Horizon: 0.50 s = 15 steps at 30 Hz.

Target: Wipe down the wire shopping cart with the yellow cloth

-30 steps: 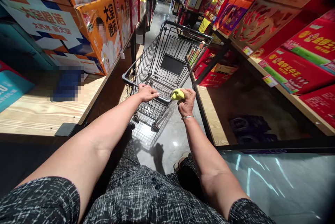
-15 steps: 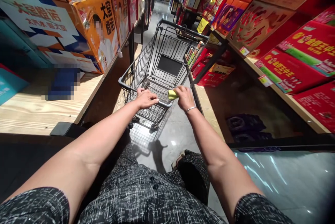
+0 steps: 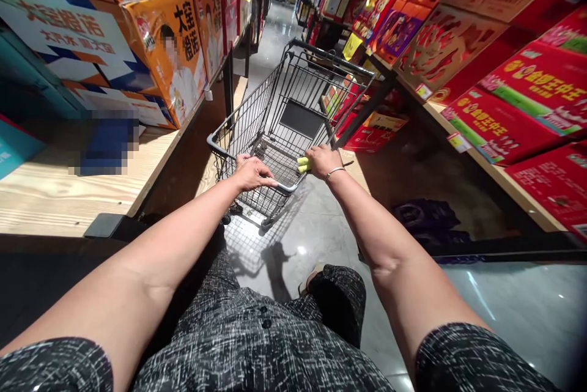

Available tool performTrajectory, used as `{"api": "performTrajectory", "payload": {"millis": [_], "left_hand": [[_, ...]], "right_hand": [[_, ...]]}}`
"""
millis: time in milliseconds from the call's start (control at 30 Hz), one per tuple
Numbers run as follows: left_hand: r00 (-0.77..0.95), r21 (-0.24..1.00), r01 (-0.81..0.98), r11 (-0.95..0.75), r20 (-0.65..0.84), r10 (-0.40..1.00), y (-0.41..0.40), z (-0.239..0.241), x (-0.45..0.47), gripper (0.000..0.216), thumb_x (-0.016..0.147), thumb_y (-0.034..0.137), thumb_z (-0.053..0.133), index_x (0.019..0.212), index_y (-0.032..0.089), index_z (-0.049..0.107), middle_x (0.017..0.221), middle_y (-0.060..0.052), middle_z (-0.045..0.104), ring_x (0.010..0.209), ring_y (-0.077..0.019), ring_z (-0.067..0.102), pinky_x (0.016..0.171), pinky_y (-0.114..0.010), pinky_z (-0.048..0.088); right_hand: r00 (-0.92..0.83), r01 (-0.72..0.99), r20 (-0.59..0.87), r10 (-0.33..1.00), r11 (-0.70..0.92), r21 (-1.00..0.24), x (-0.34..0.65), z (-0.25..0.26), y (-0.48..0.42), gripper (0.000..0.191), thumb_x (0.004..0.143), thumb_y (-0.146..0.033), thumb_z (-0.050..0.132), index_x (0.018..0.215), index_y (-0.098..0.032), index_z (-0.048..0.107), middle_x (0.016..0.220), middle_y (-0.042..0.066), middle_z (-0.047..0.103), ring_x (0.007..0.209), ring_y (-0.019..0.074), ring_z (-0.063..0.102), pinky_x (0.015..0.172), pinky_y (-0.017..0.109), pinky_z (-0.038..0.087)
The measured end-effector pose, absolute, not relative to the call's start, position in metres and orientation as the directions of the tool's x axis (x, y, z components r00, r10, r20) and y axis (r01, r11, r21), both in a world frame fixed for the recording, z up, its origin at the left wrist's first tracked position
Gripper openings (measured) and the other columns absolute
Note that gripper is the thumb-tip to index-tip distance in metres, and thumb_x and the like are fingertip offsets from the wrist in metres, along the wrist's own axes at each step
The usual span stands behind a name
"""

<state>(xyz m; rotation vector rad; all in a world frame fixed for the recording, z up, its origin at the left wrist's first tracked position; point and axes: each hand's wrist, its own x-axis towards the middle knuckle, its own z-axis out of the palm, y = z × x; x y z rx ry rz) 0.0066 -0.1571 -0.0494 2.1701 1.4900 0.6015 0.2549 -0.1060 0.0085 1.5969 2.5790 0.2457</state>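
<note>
Both hands close on the rear bar of the wire shopping cart (image 3: 293, 104), which stands in the aisle between the shelves. The left hand (image 3: 251, 173) is clenched round the bar near the cart's left corner. The right hand (image 3: 323, 161) grips the bar at the cart's right corner, with a yellow cloth (image 3: 303, 164) pressed under its fingers against the bar. Red gift boxes (image 3: 513, 117) lie right of the cart, orange cartons (image 3: 177, 52) left of it.

Both hands on a black wire shopping cart (image 3: 293, 104): left hand (image 3: 251, 173) wrapped over the handle bar, right hand (image 3: 323, 161) gripping it too with a yellow cloth (image 3: 303, 164) bunched underneath. Orange boxes (image 3: 178, 49) on the left shelf, red boxes (image 3: 513, 110) on the right, glossy floor (image 3: 312, 239) below.
</note>
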Motion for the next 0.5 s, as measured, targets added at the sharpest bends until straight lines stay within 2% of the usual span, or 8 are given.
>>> {"api": "performTrajectory", "payload": {"millis": [133, 200, 267, 367, 433, 500], "left_hand": [[0.371, 0.589, 0.725, -0.358, 0.105, 0.923, -0.149, -0.05, 0.003, 0.029, 0.07, 0.063, 0.075, 0.078, 0.036, 0.078, 0.092, 0.004, 0.074, 0.11, -0.0202, 0.055, 0.104, -0.042, 0.017], [0.403, 0.59, 0.716, -0.372, 0.085, 0.911, -0.143, -0.05, -0.002, 0.028, 0.068, 0.062, 0.076, 0.078, 0.036, 0.078, 0.094, 0.004, 0.075, 0.113, -0.0208, 0.053, 0.104, -0.042, 0.016], [0.437, 0.585, 0.715, -0.383, 0.054, 0.898, -0.136, -0.048, -0.008, 0.028, 0.068, 0.061, 0.076, 0.078, 0.035, 0.078, 0.096, 0.004, 0.075, 0.117, -0.0215, 0.051, 0.105, -0.042, 0.015], [0.486, 0.56, 0.724, -0.403, 0.0, 0.874, -0.132, -0.042, -0.013, 0.03, 0.067, 0.061, 0.075, 0.079, 0.034, 0.076, 0.106, 0.005, 0.075, 0.123, -0.0228, 0.048, 0.107, -0.042, 0.013], [0.504, 0.538, 0.734, -0.413, -0.025, 0.863, -0.136, -0.035, -0.01, 0.033, 0.071, 0.063, 0.071, 0.084, 0.033, 0.076, 0.114, 0.004, 0.073, 0.126, -0.0241, 0.046, 0.11, -0.044, 0.01], [0.519, 0.539, 0.727, -0.426, -0.025, 0.855, -0.146, -0.029, -0.001, 0.039, 0.08, 0.065, 0.06, 0.095, 0.032, 0.075, 0.121, 0.002, 0.07, 0.127, -0.0251, 0.046, 0.112, -0.046, 0.01]], "right_hand": [[-0.465, 0.875, -0.002, 0.885, 0.46, 0.148, 0.265, 0.007, -0.111, 0.03, 0.075, -0.035, 0.078, 0.099, -0.022, 0.065, 0.108, 0.007, 0.065, 0.1, 0.0233, 0.049, 0.071, 0.029, 0.04], [-0.506, 0.858, 0.003, 0.863, 0.503, 0.107, 0.272, 0.004, -0.111, 0.029, 0.074, -0.035, 0.078, 0.097, -0.022, 0.065, 0.105, 0.007, 0.065, 0.098, 0.0225, 0.05, 0.075, 0.029, 0.04], [-0.549, 0.836, 0.017, 0.836, 0.548, 0.042, 0.281, 0.001, -0.108, 0.024, 0.077, -0.032, 0.075, 0.096, -0.02, 0.066, 0.102, 0.007, 0.064, 0.095, 0.021, 0.051, 0.08, 0.03, 0.04], [-0.578, 0.806, 0.052, 0.815, 0.579, -0.118, 0.296, 0.001, -0.105, 0.02, 0.077, -0.027, 0.071, 0.094, -0.018, 0.067, 0.104, 0.006, 0.06, 0.094, 0.0187, 0.052, 0.084, 0.029, 0.041], [-0.559, 0.8, 0.088, 0.825, 0.564, -0.203, 0.304, 0.005, -0.108, 0.023, 0.075, -0.022, 0.07, 0.097, -0.018, 0.068, 0.109, 0.006, 0.057, 0.097, 0.0189, 0.051, 0.087, 0.03, 0.042], [-0.519, 0.812, 0.148, 0.842, 0.54, -0.22, 0.307, 0.008, -0.116, 0.03, 0.074, -0.017, 0.067, 0.104, -0.02, 0.069, 0.116, 0.007, 0.054, 0.103, 0.0212, 0.049, 0.092, 0.033, 0.041]]}}
